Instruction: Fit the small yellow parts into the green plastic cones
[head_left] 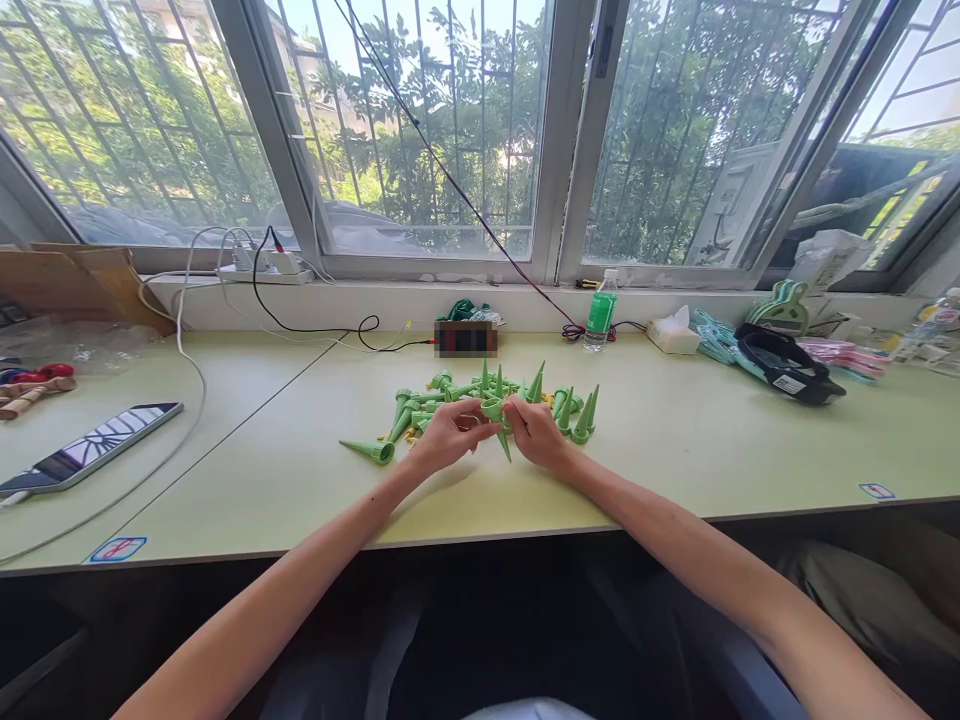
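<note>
A green plastic watering spike (493, 410) is held between my two hands over the pile, its open cup end up and its point downward. My left hand (452, 434) pinches the cup from the left. My right hand (535, 434) is closed against the spike's right side; whether a small part sits in its fingers is hidden. Behind and around both hands lies a pile of green spikes (420, 405) with small yellow pieces among them. One loose spike (369, 451) lies on its side at the left, and several others stand point up at the right (585, 418).
The pale table (247, 500) runs along the window. Behind the pile are a pixelated box (466, 338) and a water bottle (601, 312). A phone (94, 448) with a white cable lies left. Tissues (673, 332) and a black visor cap (787, 365) are right.
</note>
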